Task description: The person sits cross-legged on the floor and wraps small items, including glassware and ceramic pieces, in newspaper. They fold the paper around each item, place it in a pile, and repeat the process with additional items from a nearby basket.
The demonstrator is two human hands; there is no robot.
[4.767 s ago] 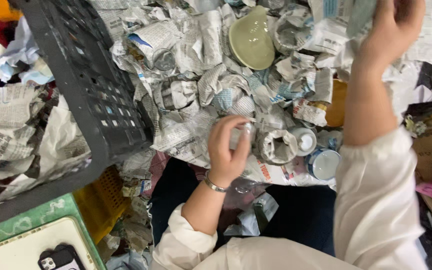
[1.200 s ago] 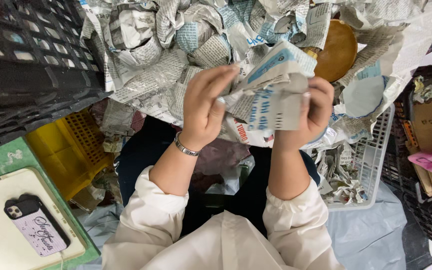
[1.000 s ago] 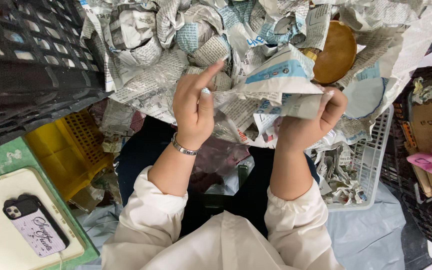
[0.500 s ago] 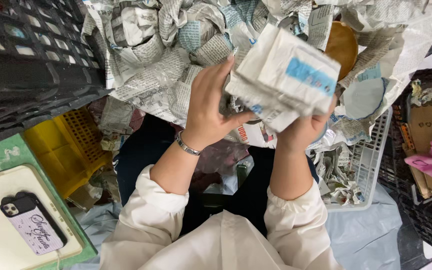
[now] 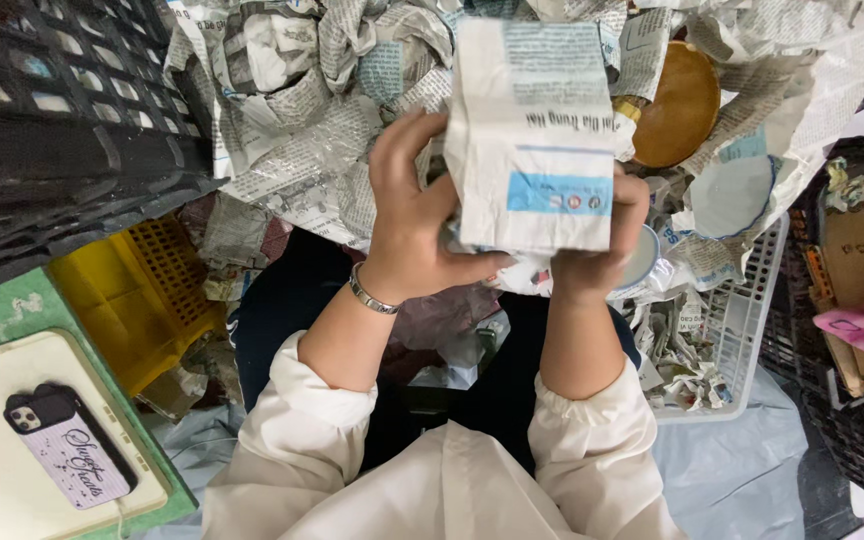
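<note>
head view: both hands on a newspaper-wrapped bundle

from the head camera i see my left hand (image 5: pixel 414 225) and my right hand (image 5: pixel 592 255) closed around a bundle wrapped in white newspaper with a blue printed band (image 5: pixel 535 140). the bundle is raised in front of the pile of crumpled newspaper sheets (image 5: pixel 302 120), which fills the top of the view behind it. the left fingers curl over the bundle's left edge, with the thumb pressed under its lower edge; the right fingers grip the lower right corner from beneath. what is inside the paper i cannot tell.

a silver bracelet (image 5: pixel 372 292) sits on the left wrist, below the bundle. both arms wear white sleeves (image 5: pixel 422 480).

to the right of the bundle, a round brown ceramic dish (image 5: pixel 674 105) lies among the paper, and below that a pale blue-rimmed bowl (image 5: pixel 732 195) shows partly. a white plastic basket (image 5: pixel 742 330) with paper scraps sits below and right of the bundle. to the left of the bundle stands a black plastic crate (image 5: pixel 52 130), with a yellow plastic crate (image 5: pixel 142 290) beneath it. far lower left of the bundle, a phone in a lilac case (image 5: pixel 67 445) rests on a cream tray with a green rim (image 5: pixel 12 310).
</note>
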